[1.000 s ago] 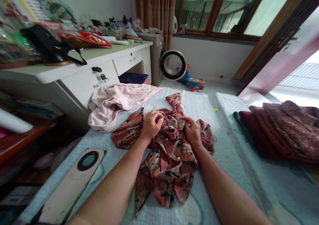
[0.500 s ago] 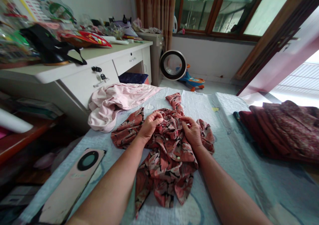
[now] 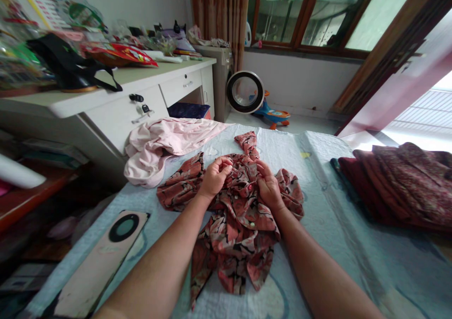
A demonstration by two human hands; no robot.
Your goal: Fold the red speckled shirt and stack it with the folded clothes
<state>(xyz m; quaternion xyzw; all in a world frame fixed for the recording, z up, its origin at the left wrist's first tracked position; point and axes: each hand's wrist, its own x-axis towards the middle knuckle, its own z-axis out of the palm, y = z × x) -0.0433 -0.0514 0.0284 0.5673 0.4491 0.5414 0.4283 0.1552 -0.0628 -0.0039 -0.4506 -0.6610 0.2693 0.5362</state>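
Observation:
A crumpled shirt (image 3: 233,234) with a red, black and cream floral print lies in front of me, its sleeves spread to the sides and small light buttons showing down its front. At the upper left of its collar area my left hand (image 3: 215,176) is closed, thumb and fingers pinching the fabric. My right hand (image 3: 269,186) grips the same shirt on the other side, the cloth bunched between the two hands. What exactly lies under the fingertips is too small to make out. The shirt rests on a light blue bed cover (image 3: 310,243).
A pale pink garment (image 3: 176,140) lies beyond on the left. Folded dark red clothes (image 3: 402,182) are stacked at the right. A flat pinkish panel with a black ring (image 3: 102,257) lies near the left edge. A cluttered desk (image 3: 148,81) stands along the left wall.
My right hand has shifted slightly left and up along the shirt, its fingers nearer the collar. The left hand has barely moved.

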